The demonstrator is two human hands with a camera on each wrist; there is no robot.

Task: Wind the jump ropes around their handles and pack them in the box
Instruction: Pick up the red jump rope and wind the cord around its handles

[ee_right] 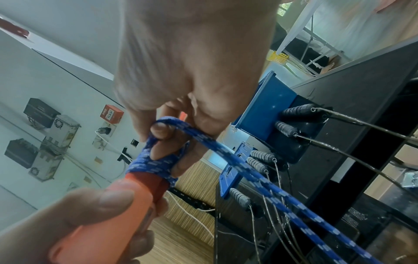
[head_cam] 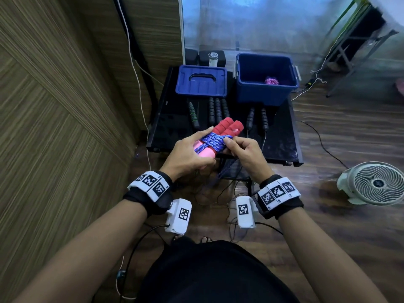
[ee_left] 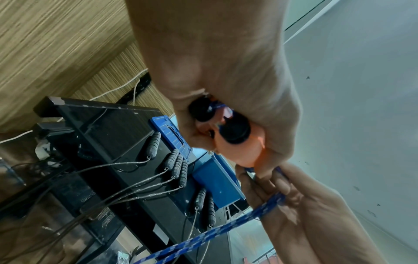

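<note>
1. A low black table (head_cam: 282, 138) stands at the far side of the scene, with more black-handled jump ropes (head_cam: 217, 110) lying on it, not yet wound.
2. An open blue box (head_cam: 265, 78) sits on the far right of the table, with a pinkish bundle at its bottom. Its blue lid (head_cam: 202, 80) lies just to the left.
3. The left hand (head_cam: 188, 155) curls around the pink ends of two red-and-pink handles (head_cam: 227, 129), held side by side near the table's front edge.
4. The right hand (head_cam: 244, 150) pinches a loop of blue braided rope (ee_right: 228, 155) against the windings.
5. The rope looks soft, limp and light, so it likely needs steady tension or the coils may loosen; the foam handles look grippy and make the firm place to hold.
6. A loose tail hangs down towards the floor.
</note>
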